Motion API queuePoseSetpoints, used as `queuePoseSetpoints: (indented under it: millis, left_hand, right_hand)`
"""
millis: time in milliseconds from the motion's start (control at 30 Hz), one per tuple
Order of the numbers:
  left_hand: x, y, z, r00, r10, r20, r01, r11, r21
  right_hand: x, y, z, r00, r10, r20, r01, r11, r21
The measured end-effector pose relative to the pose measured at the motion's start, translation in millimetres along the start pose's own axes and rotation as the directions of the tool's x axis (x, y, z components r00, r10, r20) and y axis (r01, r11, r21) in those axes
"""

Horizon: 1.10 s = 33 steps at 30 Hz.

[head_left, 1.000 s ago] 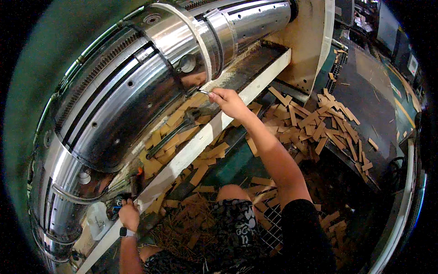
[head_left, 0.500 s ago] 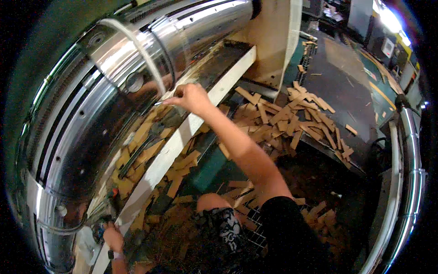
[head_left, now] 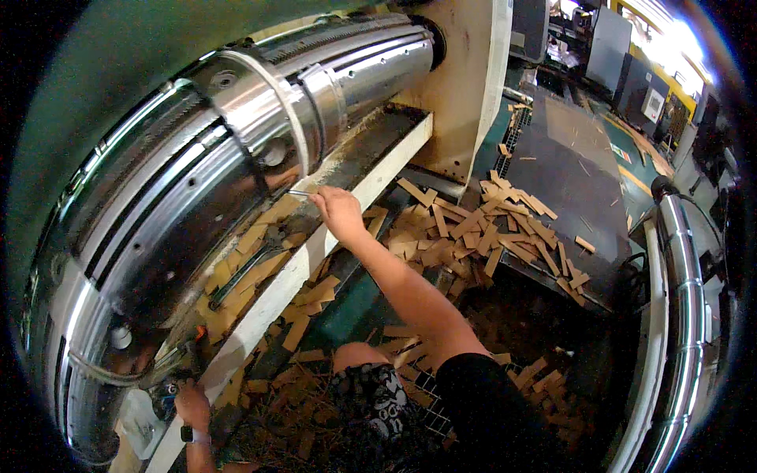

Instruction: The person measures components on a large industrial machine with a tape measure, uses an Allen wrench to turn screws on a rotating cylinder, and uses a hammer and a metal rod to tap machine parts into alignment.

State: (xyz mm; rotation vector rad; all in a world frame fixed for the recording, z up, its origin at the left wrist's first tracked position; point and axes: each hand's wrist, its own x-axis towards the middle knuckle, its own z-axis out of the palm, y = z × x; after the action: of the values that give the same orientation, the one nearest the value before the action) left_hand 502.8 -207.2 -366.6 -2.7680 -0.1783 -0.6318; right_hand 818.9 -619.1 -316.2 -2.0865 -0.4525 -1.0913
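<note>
My right hand (head_left: 339, 213) reaches up to the big chrome cylinder (head_left: 181, 197) and grips a thin metal tool (head_left: 300, 192). The tool's tip is under the raised steel ring (head_left: 268, 110) around the cylinder. At the lower left, my left hand (head_left: 192, 404) is curled around a dark tool handle with an orange tip (head_left: 199, 337). It sits by the cream machine rail (head_left: 307, 260), below the cylinder. A wristwatch is on that wrist.
Cardboard strips (head_left: 481, 229) litter the floor and the trough under the cylinder. A cream machine frame (head_left: 465, 87) stands behind. A chrome pipe (head_left: 686, 315) curves along the right. My knee in patterned cloth (head_left: 371, 394) is below.
The view has swung, so the cylinder and my hands sit differently in the picture. My right hand stays at the steel ring with the thin tool. My left hand stays low by the rail.
</note>
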Motion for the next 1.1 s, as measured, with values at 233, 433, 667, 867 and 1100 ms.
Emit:
queuePoseSetpoints:
  millis: [233,433,667,867,1100]
  left_hand:
    - [-3.1,-19.4,24.8,0.993,0.114,0.024,-0.115,0.993,0.041]
    - [0.5,-25.5,46.9,0.991,0.067,0.118,-0.056,0.994,-0.09]
    - [6.1,-30.7,54.5,0.999,-0.006,0.044,0.009,0.997,-0.082]
    - [8.8,-3.9,29.6,0.984,0.09,0.155,-0.087,0.996,-0.028]
    - [6.0,-2.6,44.7,0.999,0.033,0.033,-0.03,0.995,-0.098]
  right_hand:
    - [0.3,-18.9,-12.5,0.956,0.215,0.202,-0.205,0.976,-0.072]
    - [-33.9,-63.3,17.8,0.768,0.606,0.208,-0.626,0.779,0.041]
    - [-32.1,-63.8,31.2,0.865,0.496,0.079,-0.5,0.865,0.043]
    - [-28.5,-69.7,34.7,0.733,0.68,0.018,-0.674,0.731,-0.108]
    - [-26.9,-37.8,42.4,0.657,0.741,0.139,-0.752,0.658,0.051]
